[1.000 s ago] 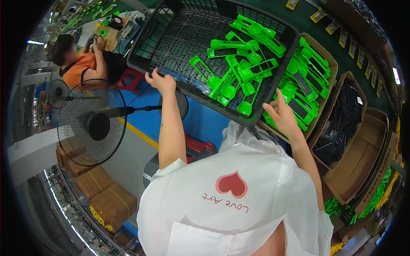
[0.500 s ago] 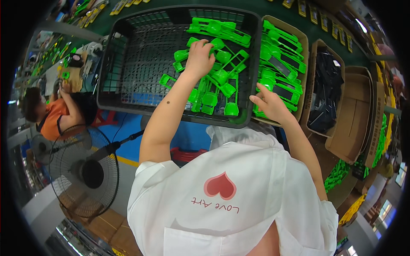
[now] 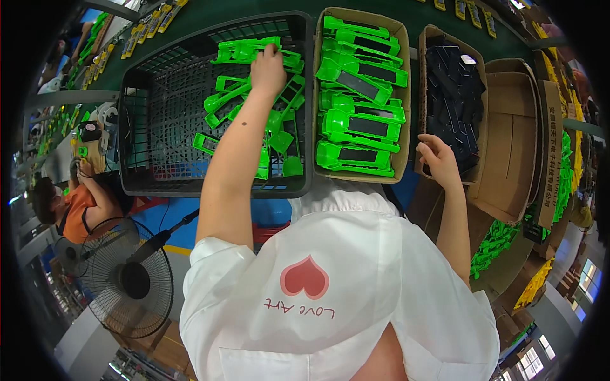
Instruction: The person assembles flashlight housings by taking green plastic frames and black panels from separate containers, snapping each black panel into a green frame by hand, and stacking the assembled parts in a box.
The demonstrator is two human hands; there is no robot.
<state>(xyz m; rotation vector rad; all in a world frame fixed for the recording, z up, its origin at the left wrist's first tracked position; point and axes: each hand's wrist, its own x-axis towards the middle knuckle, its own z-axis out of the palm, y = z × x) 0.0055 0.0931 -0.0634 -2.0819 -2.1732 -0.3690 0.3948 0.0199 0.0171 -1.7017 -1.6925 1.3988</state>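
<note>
My left hand (image 3: 267,73) reaches into a black plastic crate (image 3: 309,127). Its fingers are bent round the edge of a green plastic part (image 3: 238,51) at the crate's far side; the fingertips are partly hidden. More green plastic frames lie loosely heaped below that hand and forearm. My right hand (image 3: 440,164) hovers by the near left edge of a carton of black parts (image 3: 454,101), fingers loosely curled and apart, holding nothing. Between my hands stands a cardboard box (image 3: 406,95) with green frames with dark panels (image 3: 365,126) stacked in rows.
On the right sits an open cardboard carton (image 3: 508,136), with more green parts (image 3: 495,247) below it. A black standing fan (image 3: 135,279) is at lower left. Farther left, a person in an orange top (image 3: 82,209) works at a bench. Yellow packaged items (image 3: 152,22) lie at the back.
My left hand has moved from the middle of the heap to parts at the crate's far side. My right hand has gone from the green-frame box rightward to the black-parts carton. The view has shifted right.
</note>
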